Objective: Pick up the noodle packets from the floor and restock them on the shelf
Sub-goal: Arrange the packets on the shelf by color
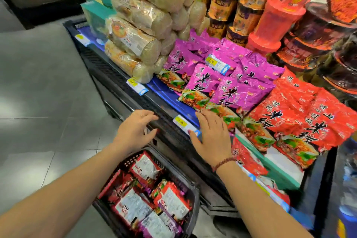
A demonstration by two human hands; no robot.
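Both empty, fingers spread: my left hand and right hand hover apart over the shelf lip. The noodle packets lie below, nearer me, in a basket on the floor — its long axis runs out from the shelf, under my left wrist, so left is closer. The basket's near end is cut off; whether my right fingertips touch the purple packets — can't tell

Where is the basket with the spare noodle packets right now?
Head view, bottom centre: the black basket sits on the floor at the foot of the shelf, just below the left hand.
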